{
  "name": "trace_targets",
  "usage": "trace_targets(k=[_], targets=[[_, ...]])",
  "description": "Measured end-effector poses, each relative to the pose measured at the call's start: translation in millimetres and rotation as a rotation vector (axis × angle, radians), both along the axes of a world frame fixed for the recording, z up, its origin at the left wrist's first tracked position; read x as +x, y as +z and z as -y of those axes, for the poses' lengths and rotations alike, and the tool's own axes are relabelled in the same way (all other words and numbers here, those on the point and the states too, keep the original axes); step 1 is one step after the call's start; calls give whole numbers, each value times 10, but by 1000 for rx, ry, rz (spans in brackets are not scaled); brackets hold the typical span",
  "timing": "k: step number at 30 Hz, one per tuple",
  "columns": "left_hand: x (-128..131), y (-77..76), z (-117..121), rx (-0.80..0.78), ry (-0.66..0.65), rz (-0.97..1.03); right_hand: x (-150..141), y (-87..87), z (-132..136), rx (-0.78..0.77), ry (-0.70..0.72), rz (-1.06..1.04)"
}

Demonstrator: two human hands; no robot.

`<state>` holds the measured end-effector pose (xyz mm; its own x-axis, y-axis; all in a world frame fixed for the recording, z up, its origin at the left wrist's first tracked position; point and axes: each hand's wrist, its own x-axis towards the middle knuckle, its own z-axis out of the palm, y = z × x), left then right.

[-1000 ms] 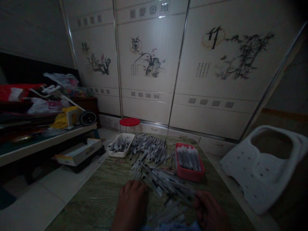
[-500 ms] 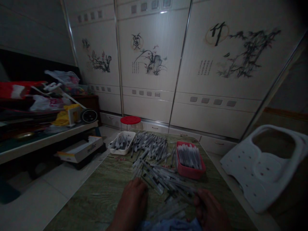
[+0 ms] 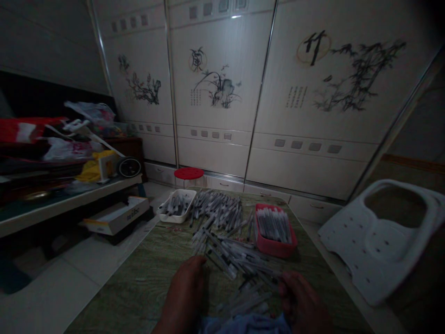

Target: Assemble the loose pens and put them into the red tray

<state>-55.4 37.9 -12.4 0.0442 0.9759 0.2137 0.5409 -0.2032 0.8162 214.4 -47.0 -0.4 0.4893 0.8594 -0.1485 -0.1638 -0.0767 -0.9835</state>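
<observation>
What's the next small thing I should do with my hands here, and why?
Probably slide one loose plastic tube from the crisscrossed pile by your right hand into the red tray. The tubes in that tray lie neatly side by side, and the tray sits just beyond that hand.

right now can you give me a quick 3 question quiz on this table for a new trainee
1. Which is nearest the right hand: a) the white tray, b) the red plastic tray, c) the red-topped stool?
2. True or false: the left hand is inside the white tray.
3. What lies on the table between the two hands?

Key: 1 b; 2 false; 3 loose plastic tubes
</observation>
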Motion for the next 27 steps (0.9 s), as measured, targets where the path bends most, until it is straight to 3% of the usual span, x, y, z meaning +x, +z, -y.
trace_targets(k=[4, 8, 10, 17, 27], targets=[[55, 76, 34, -118, 41, 410, -61, 9, -9, -14, 2, -85], [142, 124, 69, -388, -57, 882, -131, 63, -8, -29, 42, -26], [167, 146, 86, -481, -99, 999, -159, 111, -2, -24, 62, -3], [157, 231, 132, -508, -213, 915, -193, 214, 5, -49, 104, 77], [176, 179, 124, -515, -290, 831, -215, 56, -23, -35, 161, 171]])
